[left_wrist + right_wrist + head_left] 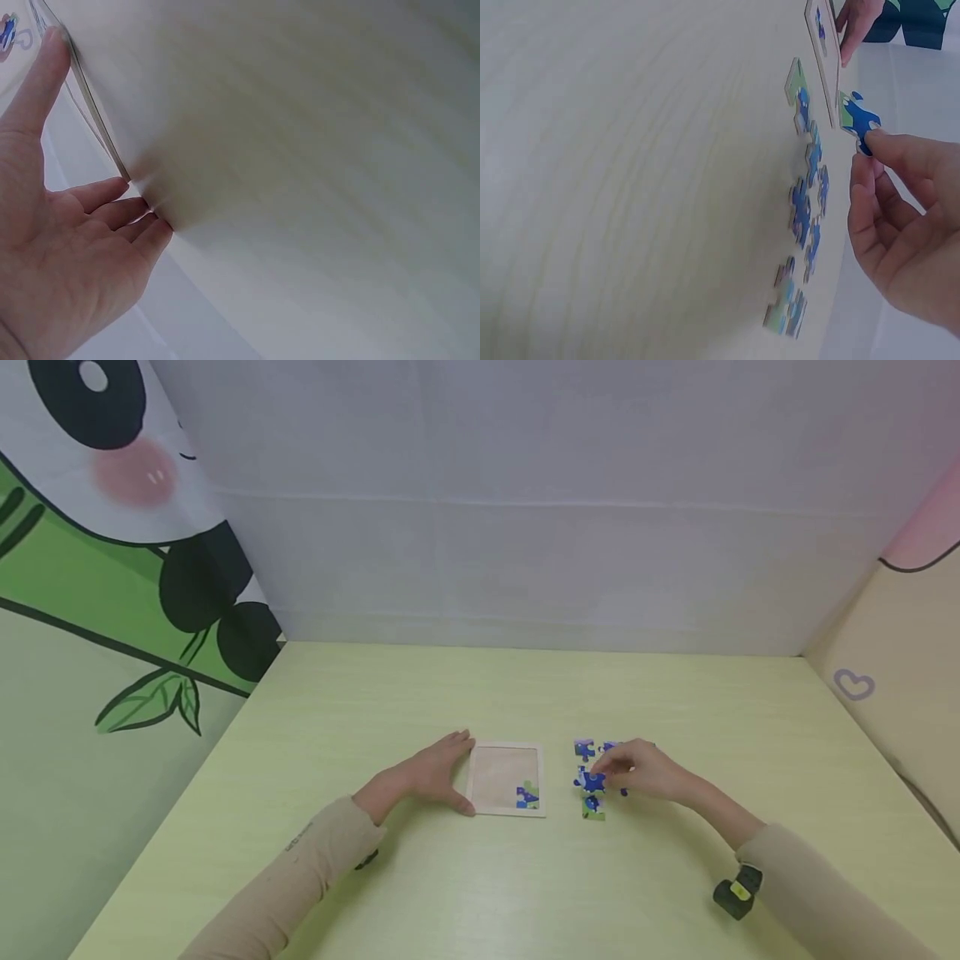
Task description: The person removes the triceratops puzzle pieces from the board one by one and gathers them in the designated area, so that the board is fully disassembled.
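Observation:
A shallow puzzle frame [492,777] with a pale rim lies on the table; blue and green puzzle pieces [528,795] sit in its lower right corner. My left hand [437,770] rests at the frame's left side, thumb and fingers spread wide, thumb by the near corner and fingertips by the far one. In the left wrist view these fingers look nearly straight along the frame's edge. To the right of the frame, my right hand [643,770] pinches a blue and green puzzle piece [860,118] between thumb and fingertips, above several loose puzzle pieces [800,212].
The loose pieces form a small cluster right of the frame, partly hidden behind my right hand in the head view. The light wood-look table [420,885] ends at a pale back panel [480,568]. Printed side panels [885,710] stand left and right.

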A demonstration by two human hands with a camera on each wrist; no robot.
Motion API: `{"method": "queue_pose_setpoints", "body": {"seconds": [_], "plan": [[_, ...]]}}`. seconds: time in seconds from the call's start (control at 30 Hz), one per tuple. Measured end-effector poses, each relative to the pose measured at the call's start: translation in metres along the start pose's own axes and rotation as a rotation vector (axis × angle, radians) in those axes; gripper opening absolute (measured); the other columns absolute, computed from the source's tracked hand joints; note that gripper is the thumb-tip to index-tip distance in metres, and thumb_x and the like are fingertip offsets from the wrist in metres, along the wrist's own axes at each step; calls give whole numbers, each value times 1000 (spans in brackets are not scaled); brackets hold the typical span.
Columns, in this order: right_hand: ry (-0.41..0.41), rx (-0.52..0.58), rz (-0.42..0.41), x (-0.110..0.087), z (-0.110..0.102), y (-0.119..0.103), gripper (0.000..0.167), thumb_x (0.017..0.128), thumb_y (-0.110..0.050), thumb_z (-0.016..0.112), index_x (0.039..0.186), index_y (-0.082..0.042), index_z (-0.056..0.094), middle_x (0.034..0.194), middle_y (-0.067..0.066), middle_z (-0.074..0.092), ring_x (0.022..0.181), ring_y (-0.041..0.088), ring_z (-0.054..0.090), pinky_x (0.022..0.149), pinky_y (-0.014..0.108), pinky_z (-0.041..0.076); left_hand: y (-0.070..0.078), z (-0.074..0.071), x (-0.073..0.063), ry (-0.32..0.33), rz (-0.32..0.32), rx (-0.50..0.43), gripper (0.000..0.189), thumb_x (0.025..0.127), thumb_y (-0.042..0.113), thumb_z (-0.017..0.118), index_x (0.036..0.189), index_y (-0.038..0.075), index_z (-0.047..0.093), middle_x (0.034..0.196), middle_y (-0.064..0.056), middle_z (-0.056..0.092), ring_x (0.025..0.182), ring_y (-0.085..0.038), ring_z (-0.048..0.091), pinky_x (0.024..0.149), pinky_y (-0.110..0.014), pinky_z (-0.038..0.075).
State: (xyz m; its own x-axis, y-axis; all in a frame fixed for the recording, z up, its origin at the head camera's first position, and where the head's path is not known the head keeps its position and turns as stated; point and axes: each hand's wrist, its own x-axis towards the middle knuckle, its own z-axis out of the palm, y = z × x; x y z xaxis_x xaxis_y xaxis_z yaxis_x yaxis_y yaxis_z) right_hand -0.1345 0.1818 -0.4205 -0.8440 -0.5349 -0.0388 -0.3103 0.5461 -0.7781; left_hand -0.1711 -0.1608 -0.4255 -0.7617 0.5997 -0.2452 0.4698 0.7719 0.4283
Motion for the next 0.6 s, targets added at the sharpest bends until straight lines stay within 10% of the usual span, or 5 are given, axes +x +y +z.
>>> {"method": "queue_pose_setpoints", "body": {"seconds": [0.6], "plan": [[-28, 73, 120, -43, -9, 25, 17, 86, -5, 58, 99, 2, 67, 95, 11, 66, 68, 8, 50, 55, 18, 43, -1, 1, 1, 4, 7, 9, 109, 61, 46, 80, 142, 0, 24, 150, -16, 15, 138, -30, 9, 112, -42, 15]]}}
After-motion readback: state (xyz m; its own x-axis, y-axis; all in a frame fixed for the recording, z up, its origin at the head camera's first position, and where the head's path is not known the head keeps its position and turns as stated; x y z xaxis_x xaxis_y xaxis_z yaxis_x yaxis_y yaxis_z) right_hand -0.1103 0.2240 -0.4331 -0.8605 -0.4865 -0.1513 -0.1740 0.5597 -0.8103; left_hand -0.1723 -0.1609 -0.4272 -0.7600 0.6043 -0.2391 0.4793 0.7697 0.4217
